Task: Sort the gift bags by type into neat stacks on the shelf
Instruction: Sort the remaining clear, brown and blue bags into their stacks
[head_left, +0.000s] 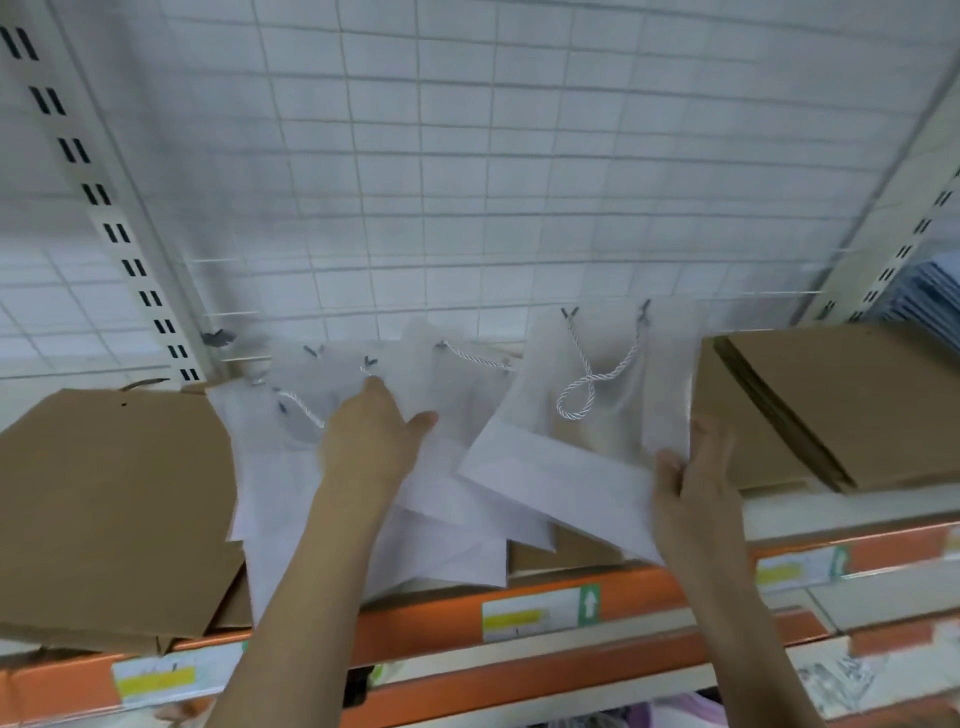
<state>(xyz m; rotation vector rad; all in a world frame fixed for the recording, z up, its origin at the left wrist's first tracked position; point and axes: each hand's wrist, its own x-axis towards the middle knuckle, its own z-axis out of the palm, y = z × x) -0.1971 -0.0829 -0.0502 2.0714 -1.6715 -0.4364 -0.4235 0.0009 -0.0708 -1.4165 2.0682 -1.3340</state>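
From the head view, your left hand (371, 434) lies flat, fingers straight, pressing on the loose white bags (291, 467) spread mid-shelf. Your right hand (693, 480) pinches the lower right corner of 1 white bag (576, 431), lifted and tilted, its cord handle (597, 374) looped across the front. Brown bags (831, 400) sit stacked just right of it; more brown bags (104, 499) lie at the left. All rest on the shelf (519, 597) with its orange edge, below the wire grid (467, 156).
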